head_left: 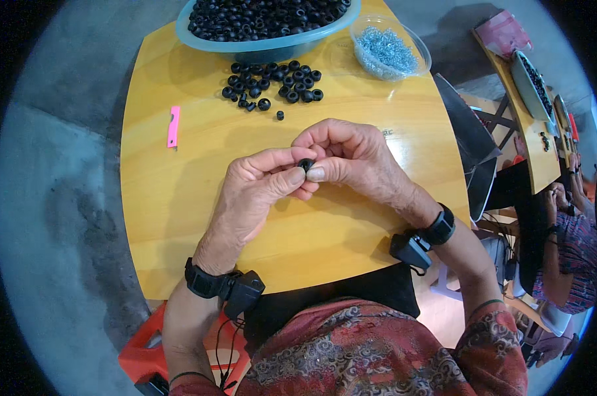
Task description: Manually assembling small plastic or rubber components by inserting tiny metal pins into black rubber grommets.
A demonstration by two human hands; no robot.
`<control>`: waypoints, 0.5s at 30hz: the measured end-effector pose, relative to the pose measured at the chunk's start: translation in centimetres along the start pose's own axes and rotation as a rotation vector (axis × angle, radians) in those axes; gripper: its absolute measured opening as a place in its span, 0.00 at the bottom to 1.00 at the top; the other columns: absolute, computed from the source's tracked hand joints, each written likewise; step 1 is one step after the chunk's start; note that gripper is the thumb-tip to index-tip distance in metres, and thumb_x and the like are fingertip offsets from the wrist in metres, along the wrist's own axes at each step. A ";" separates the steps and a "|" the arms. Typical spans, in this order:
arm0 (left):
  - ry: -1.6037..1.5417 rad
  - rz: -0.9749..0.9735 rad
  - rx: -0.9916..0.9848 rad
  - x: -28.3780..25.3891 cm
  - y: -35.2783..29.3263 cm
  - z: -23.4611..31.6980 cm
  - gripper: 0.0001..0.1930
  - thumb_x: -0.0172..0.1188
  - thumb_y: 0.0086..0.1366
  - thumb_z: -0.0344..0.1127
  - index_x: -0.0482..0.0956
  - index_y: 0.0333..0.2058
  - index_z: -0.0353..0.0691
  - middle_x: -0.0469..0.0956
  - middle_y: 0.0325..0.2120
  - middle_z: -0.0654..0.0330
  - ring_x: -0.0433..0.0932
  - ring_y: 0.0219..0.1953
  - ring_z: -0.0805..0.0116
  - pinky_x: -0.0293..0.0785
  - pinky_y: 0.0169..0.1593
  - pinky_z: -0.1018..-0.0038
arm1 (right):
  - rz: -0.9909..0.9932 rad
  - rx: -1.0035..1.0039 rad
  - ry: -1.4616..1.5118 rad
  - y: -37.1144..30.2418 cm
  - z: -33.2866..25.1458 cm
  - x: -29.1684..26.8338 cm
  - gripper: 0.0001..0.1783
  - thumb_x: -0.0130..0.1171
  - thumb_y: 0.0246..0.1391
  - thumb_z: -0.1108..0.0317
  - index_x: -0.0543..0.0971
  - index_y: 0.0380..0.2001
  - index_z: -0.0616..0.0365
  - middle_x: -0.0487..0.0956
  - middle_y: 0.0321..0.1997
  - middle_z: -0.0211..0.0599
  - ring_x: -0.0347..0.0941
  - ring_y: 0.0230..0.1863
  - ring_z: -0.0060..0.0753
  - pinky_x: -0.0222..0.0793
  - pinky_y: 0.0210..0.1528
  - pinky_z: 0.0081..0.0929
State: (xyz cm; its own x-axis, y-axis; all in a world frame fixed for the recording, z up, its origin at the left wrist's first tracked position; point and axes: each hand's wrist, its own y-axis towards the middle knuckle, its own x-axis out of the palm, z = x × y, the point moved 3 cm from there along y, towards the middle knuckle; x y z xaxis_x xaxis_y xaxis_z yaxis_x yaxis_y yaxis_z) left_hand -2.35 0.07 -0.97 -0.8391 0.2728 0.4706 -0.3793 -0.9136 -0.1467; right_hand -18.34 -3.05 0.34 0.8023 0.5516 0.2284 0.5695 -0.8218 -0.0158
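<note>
Between the thumbs and fingers of both hands sits a small round black bead-like piece with a hole [305,164], held over the middle of the table. My left hand [255,181] pinches it from the left. From the right, my right hand [358,158] meets it with thumb and bent fingers closed at its edge. Whether a smaller part is also between the fingertips is hidden. Beyond the hands lies a loose pile of similar round black pieces [265,80], with a few small black cylindrical ones among them. One small black cylinder [280,115] lies nearest to my hands.
A blue basin [272,46] heaped with black pieces stands at the table's far edge. Right of it is a clear plastic tub [425,58] of small shiny coils. A pink strip [173,127] lies on the yellow table [180,224]. At right, another person works at a second table [544,168].
</note>
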 end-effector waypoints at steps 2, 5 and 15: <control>-0.074 -0.026 0.033 0.1 0.0 0.2 0.14 0.58 0.61 0.30 0.75 0.45 0.34 0.79 0.35 0.57 0.78 0.33 0.72 0.76 0.38 0.79 | -0.017 0.004 -0.011 0.1 -0.3 0.0 0.16 0.63 0.49 0.72 0.74 0.41 0.65 0.75 0.27 0.26 0.71 0.27 0.15 0.69 0.32 0.14; -0.174 -0.016 0.034 -0.2 0.0 0.3 0.14 0.57 0.61 0.29 0.75 0.46 0.32 0.79 0.37 0.56 0.78 0.34 0.72 0.76 0.40 0.79 | 0.003 -0.014 -0.052 0.5 -0.9 -0.2 0.18 0.63 0.49 0.70 0.74 0.43 0.64 0.75 0.28 0.25 0.69 0.27 0.13 0.67 0.30 0.12; -0.291 0.175 0.125 -2.4 0.5 0.4 0.14 0.57 0.62 0.29 0.74 0.47 0.34 0.78 0.36 0.58 0.78 0.37 0.73 0.75 0.42 0.80 | 0.335 -0.173 -0.746 4.1 -1.1 -0.2 0.16 0.61 0.48 0.67 0.75 0.40 0.65 0.77 0.29 0.42 0.74 0.28 0.33 0.70 0.30 0.28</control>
State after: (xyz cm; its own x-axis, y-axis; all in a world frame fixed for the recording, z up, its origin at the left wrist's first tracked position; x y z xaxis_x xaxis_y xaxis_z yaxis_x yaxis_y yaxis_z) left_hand -0.34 -1.21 -1.83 -0.7342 0.0279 0.6784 -0.1735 -0.9737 -0.1477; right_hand -16.39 -6.72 1.30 0.8666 0.1741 -0.4676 0.2933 -0.9359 0.1951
